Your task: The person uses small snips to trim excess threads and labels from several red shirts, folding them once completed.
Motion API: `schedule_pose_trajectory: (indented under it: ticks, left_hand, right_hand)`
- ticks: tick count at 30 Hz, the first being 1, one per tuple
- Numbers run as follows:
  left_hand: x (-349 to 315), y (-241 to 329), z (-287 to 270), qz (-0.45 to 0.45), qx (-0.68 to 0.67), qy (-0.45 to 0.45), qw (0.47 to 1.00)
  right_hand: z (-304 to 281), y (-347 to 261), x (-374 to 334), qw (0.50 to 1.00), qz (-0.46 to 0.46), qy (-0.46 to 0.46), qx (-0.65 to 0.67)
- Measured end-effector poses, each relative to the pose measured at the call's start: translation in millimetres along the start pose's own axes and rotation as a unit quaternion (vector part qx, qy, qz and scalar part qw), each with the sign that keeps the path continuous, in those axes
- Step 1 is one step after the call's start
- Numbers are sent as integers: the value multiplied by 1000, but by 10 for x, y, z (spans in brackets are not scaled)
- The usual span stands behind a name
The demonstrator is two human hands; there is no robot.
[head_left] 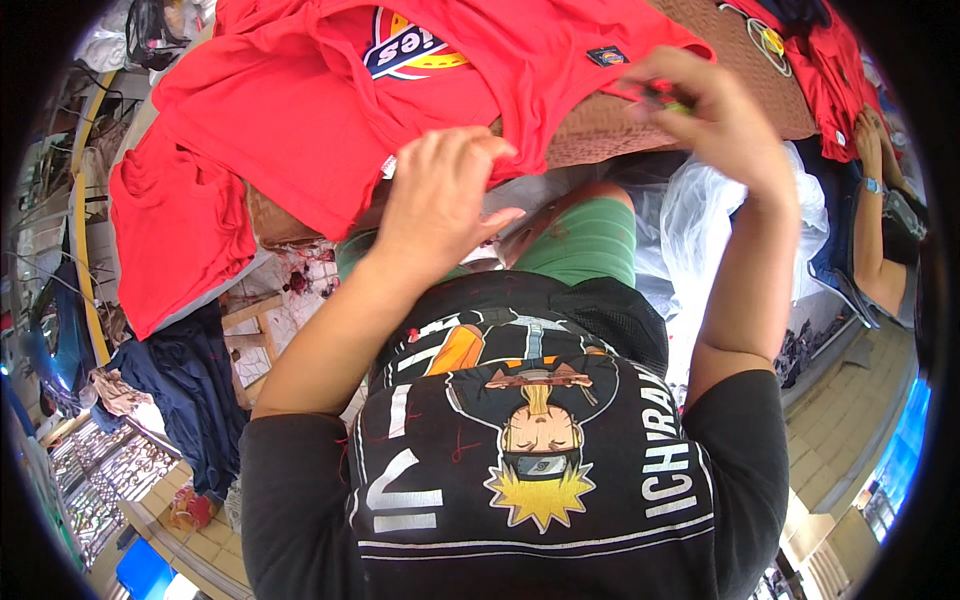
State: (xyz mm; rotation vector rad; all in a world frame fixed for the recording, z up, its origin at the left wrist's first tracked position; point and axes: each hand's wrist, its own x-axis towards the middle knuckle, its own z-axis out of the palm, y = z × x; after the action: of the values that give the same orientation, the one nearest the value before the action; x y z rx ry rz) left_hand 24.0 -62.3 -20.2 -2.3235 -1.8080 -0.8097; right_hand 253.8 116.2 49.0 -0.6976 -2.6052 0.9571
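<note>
A red T-shirt (300, 120) with a printed emblem is spread over a brown padded surface (610, 125) ahead of me. My left hand (440, 200) is by the shirt's near edge, fingers bent forward and thumb held apart, with nothing visible in it. Whether its fingertips touch the cloth I cannot tell. To the right, my right hand (715, 115) is raised above the brown surface and smeared by motion. Its fingers close round a small dark tool (665, 98) with green and red parts, too blurred to name. A small dark patch (607, 56) on the shirt lies close to those fingers.
Another red garment (180, 220) hangs off the left end, above dark blue cloth (185, 380). Clear plastic sheeting (695, 225) bunches beside my right leg. At far right, another person's hand (872, 145) touches red cloth (835, 80). A pale cord (770, 42) lies at the back right.
</note>
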Motion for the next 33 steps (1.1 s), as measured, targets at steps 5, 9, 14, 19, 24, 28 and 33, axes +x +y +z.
schedule_pose_trajectory:
  ticks: [5,9,14,19,24,28,33]
  left_hand:
    - [25,-258,252,-15,-157,77,984]
    - [313,-367,-146,10,-203,259,944]
    - [394,-361,-363,-115,-149,123,974]
    - [352,-472,-207,-235,-426,67,871]
    - [337,-499,-243,-260,-557,-5,789]
    - [306,-542,-233,-252,-539,-13,803]
    - [424,-342,-223,-263,-541,52,797]
  right_hand:
    - [568,-39,219,998,-9,-31,62]
    - [706,-30,284,996,-28,86,-11]
    - [680,125,371,965,43,190,178]
    - [469,-47,433,940,131,166,267]
    - [516,-32,500,938,152,184,252]
    - [536,-35,509,941,136,190,246]
    - [482,-53,492,945,158,176,226]
